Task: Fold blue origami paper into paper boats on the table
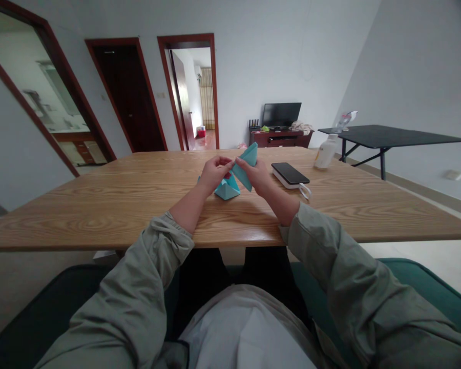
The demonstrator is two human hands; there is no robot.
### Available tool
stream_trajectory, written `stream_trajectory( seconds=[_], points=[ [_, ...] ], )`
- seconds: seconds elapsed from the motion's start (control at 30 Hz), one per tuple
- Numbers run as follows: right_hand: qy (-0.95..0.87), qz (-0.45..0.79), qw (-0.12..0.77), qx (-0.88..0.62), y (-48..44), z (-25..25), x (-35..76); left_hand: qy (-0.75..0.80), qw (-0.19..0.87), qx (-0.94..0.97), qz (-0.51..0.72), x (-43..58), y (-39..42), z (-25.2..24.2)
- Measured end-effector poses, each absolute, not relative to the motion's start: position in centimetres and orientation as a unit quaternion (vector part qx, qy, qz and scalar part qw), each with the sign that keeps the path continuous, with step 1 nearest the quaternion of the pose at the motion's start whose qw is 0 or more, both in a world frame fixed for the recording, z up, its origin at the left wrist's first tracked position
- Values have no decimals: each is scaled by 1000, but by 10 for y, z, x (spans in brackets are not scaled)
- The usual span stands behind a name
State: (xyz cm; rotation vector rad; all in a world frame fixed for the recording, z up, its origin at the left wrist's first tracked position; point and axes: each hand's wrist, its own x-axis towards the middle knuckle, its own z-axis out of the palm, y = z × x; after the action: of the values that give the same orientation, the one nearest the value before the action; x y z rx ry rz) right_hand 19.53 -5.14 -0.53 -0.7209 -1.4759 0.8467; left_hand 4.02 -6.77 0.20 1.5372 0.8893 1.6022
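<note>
A light-blue piece of folded paper [249, 155] is held up just over the table, angled with a pointed tip at the top and another at the bottom. My right hand [258, 174] grips it, the thumb lying across its face. At its left edge, my left hand [215, 170] is closed with thumb and fingers pinched on the paper. Below and between the hands, a second blue folded paper shape [227, 191] sits on the wooden table [138, 205], partly hidden by my left hand.
To the right of my hands lies a black phone [290, 173] on a white box with a strap loop [305, 191]. A translucent bottle [326, 152] stands farther right. Beyond the table are a black folding table [392, 134] and a television [281, 115] on a cabinet.
</note>
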Motion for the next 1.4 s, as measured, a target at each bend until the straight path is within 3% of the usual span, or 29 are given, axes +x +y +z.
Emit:
stream_trajectory(
  seconds=[0.27,0.8,1.23,1.4],
  points=[
    [-632,402,598,-286,-56,-2,195,290,477,626,545,38,-69,-1],
    [-658,442,548,-268,-60,-2,197,321,372,597,634,36,-67,4],
    [-679,397,556,-268,-43,-6,196,296,369,520,711,26,-59,9],
    [-648,425,574,-263,-42,-7,199,273,410,544,679,29,-62,7]
  ],
)
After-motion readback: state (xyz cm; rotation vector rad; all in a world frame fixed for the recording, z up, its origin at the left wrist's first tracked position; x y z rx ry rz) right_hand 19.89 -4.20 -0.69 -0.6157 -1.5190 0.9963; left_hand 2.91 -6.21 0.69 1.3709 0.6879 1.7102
